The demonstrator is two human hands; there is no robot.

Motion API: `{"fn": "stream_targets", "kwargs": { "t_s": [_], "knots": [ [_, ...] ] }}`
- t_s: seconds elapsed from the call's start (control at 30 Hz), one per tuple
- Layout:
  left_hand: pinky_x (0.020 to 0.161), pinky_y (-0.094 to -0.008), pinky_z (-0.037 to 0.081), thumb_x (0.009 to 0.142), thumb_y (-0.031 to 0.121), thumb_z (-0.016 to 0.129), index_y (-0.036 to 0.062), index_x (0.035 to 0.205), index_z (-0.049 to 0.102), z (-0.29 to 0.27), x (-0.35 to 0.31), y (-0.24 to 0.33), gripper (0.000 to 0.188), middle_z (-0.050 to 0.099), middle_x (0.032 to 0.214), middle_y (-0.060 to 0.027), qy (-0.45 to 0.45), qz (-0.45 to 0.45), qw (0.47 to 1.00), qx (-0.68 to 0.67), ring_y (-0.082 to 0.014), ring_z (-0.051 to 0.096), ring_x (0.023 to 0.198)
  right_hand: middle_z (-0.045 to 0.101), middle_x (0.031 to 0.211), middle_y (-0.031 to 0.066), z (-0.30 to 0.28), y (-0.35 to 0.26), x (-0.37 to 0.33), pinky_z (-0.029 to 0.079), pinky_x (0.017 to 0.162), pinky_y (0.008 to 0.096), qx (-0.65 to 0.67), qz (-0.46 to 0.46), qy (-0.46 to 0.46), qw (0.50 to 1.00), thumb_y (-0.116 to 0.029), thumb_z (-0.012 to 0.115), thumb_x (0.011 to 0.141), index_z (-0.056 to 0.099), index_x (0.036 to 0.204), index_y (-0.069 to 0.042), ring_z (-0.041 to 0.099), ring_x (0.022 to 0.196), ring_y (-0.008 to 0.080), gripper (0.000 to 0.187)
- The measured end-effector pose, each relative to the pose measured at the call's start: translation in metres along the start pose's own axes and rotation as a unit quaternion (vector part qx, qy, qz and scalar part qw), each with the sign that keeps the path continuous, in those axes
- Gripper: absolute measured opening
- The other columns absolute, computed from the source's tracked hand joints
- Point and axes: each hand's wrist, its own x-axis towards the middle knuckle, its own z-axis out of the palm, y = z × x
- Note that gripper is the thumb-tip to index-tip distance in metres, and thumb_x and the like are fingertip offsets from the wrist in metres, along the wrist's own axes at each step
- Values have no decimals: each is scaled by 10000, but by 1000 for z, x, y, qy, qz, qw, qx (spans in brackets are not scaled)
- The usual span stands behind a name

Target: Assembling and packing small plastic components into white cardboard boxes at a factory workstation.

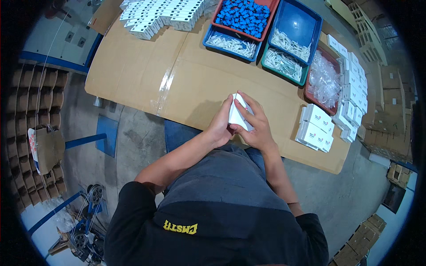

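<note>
Both my hands are wrapped round a small white carton [238, 114] held over the table's near edge, in front of my body. My left hand [220, 120] presses along its left side. My right hand [257, 123] covers its right side, with the fingers over the top and the thumb low on the near face. The fingers hide much of the carton, so I cannot tell whether its flaps are folded in. Brown cardboard [195, 88] covers the table under and beyond my hands.
At the far side stand a red tray of blue parts [243, 17], blue trays [295, 22] and a green tray [284, 64] of pale slim pieces, and a red tray of clear plastic bags [324, 80]. White cartons are stacked at right [315, 128] and far left [164, 15].
</note>
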Motion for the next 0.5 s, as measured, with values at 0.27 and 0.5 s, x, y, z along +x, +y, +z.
{"fn": "stream_targets", "kwargs": {
  "t_s": [0.27,0.5],
  "knots": [
    [962,-405,595,1084,622,327,103,1445,542,5,-8,18,668,677,1295,-92,-54,17,998,-4,-234,678,1184,521,1554,183,-20,-15,18,452,1134,456,-6,38,-22,999,-235,829,837,608,1491,-112,519,1411,386,701],
    [923,-421,620,1058,731,243,103,1527,466,4,-13,29,815,650,1375,-131,-128,-5,990,-59,-290,679,1217,511,1581,138,-40,-17,31,461,1113,456,-42,59,-97,993,-279,845,819,605,1481,-101,527,1379,381,726]
  ]
}}
